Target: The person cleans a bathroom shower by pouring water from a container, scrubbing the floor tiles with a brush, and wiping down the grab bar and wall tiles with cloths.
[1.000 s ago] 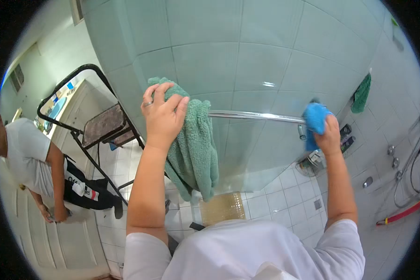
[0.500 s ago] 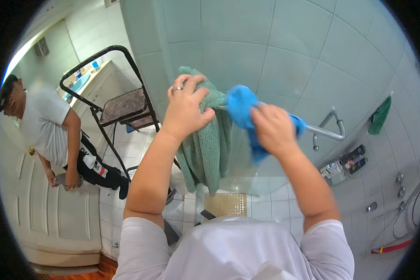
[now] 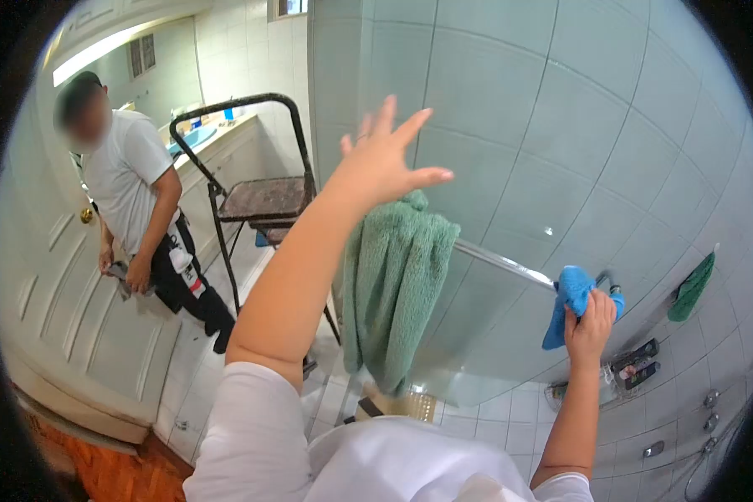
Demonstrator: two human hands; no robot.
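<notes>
My right hand (image 3: 592, 325) is closed around a blue cloth (image 3: 567, 305), which wraps the right end of a metal towel bar (image 3: 506, 263). My left hand (image 3: 385, 159) hangs in the air with its fingers spread, holding nothing, just above a green towel (image 3: 397, 289). That towel drapes over the left part of the bar and hangs down in folds. Behind the bar lies glass, with pale tiled wall (image 3: 485, 109) beyond it.
A black step stool (image 3: 263, 199) stands at left. Past it, a person in a white shirt (image 3: 130, 159) holds a grey cloth by a door (image 3: 84, 309). To the right are a small green cloth (image 3: 692, 289) on the wall and a rack of bottles (image 3: 636, 364).
My right hand has slid the blue cloth along the bar to its right end. My left hand has let go of the green towel and lifted away, fingers spread. The view has shifted.
</notes>
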